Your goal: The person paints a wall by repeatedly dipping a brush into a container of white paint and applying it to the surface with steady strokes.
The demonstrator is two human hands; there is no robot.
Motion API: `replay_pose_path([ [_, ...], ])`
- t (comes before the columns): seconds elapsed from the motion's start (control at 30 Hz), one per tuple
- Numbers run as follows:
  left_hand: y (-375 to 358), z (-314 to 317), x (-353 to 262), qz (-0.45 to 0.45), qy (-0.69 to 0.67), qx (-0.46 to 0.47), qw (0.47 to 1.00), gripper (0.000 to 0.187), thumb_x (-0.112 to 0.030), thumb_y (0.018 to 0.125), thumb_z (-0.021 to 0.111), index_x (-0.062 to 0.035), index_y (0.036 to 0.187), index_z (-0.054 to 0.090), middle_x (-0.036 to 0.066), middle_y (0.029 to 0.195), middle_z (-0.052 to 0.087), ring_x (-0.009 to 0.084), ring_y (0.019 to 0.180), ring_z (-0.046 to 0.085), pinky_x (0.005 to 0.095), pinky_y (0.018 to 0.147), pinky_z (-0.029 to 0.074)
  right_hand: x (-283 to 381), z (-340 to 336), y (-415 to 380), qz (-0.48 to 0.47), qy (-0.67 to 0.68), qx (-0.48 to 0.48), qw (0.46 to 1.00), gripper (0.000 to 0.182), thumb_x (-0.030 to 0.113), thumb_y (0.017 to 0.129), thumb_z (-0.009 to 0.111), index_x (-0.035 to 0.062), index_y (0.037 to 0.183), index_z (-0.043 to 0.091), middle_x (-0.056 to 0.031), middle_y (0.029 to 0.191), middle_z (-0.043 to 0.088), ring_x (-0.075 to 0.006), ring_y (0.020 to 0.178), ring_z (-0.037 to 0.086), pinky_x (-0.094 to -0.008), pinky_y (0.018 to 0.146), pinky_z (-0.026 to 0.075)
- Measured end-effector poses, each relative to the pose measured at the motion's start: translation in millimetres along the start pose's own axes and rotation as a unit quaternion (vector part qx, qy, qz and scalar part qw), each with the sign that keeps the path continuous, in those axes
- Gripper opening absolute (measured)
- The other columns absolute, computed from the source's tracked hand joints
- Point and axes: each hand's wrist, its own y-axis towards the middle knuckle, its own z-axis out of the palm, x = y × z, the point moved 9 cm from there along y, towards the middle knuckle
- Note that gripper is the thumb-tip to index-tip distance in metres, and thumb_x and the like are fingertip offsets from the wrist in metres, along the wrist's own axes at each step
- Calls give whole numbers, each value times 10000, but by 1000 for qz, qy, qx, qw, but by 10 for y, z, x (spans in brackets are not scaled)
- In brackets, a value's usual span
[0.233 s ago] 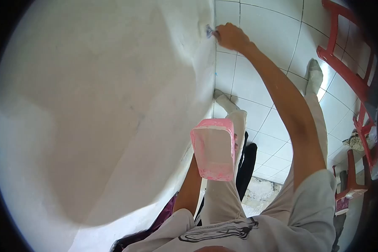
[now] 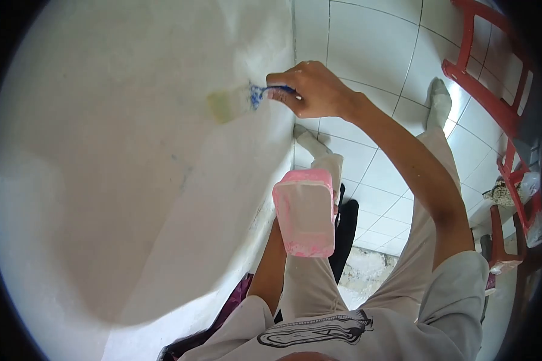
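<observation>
My right hand (image 2: 313,90) grips the blue handle of a paintbrush (image 2: 238,102), its fingers closed round it. The yellowish bristles point left, over the pale wall (image 2: 150,150); whether they touch it I cannot tell. My left hand (image 2: 336,203) holds a pink tub (image 2: 304,213) in front of my body, with only its fingertips showing at the tub's right side. The tub's mouth faces me and whitish paint coats its inside.
Red plastic chairs (image 2: 482,90) stand at the right on the white tiled floor (image 2: 367,48). A dark long object (image 2: 345,234) lies beside my leg. Something purple (image 2: 235,307) is by the wall's foot. A brown stool-like piece (image 2: 501,246) is at lower right.
My right hand has swung down and left from the wall's edge, and the brush's bristles now show plainly. The left hand and tub have barely moved; the view has shifted slightly.
</observation>
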Motion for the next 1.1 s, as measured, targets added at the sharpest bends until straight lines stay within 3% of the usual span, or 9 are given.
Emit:
replay_pose_path([
  [0.1,60,26,-17,-2,-25,17,1000,466,-350,915,700,-77,1267,564,160,1033,673,306,748,684,392,585,573,-653,234,292,-37,-95,-54,993,225,306,929,604,218,1098,726,-141,872,717,-339,867,681,-472,782,536],
  [0.2,38,-89,-2,-12,-42,20,999,478,-360,914,697,-74,1272,562,167,1039,669,313,755,683,397,587,574,-1775,241,563,247,-159,0,956,313,309,928,557,157,1152,715,-125,1036,740,-333,994,697,-484,868,562],
  [0.33,76,-117,-18,-14,-58,34,998,494,-373,913,693,-70,1278,559,176,1047,664,323,765,682,403,591,576,-2038,136,678,334,-216,-3,918,278,195,890,582,73,1094,725,-162,1066,730,-351,1003,703,-460,839,583],
  [0.53,13,-133,-19,-20,-80,44,996,518,-393,911,687,-64,1288,555,190,1059,657,337,779,680,412,597,579,-1130,352,538,221,-170,-21,960,307,122,877,520,58,1108,712,-218,1057,703,-371,1019,688,-462,850,575],
  [0.57,-9,-123,-1,-21,-85,46,995,522,-397,911,686,-63,1290,554,192,1061,656,339,782,680,413,597,580,-933,280,430,189,-157,-63,967,296,301,992,527,59,1003,696,-218,902,706,-378,882,686,-494,788,556],
  [0.8,-81,-182,50,-29,-101,44,993,551,-420,909,680,-56,1301,549,208,1075,648,355,798,677,424,604,583,36,-15,35,-32,-82,-94,992,252,317,996,552,112,972,698,-125,557,612,-364,564,628,-478,578,512],
  [0.93,-59,-171,92,-31,-108,48,993,567,-433,907,676,-52,1307,547,218,1083,643,365,808,676,430,608,585,-1143,235,430,40,-166,-113,979,225,304,960,548,178,1030,721,-148,686,678,-363,713,682,-494,665,541],
  [1.03,-24,-171,83,-30,-110,50,992,580,-443,907,673,-49,1312,544,225,1090,640,372,815,675,434,610,587,-2404,388,588,330,-239,28,913,347,341,964,533,91,1149,685,-200,972,730,-390,944,694,-507,809,563],
  [1.1,-14,-197,73,-30,-108,47,993,588,-450,906,671,-47,1315,543,229,1094,637,376,820,675,437,612,588,-2570,315,506,365,-214,22,906,363,328,941,536,60,1136,683,-198,1025,725,-386,988,693,-499,845,563],
])
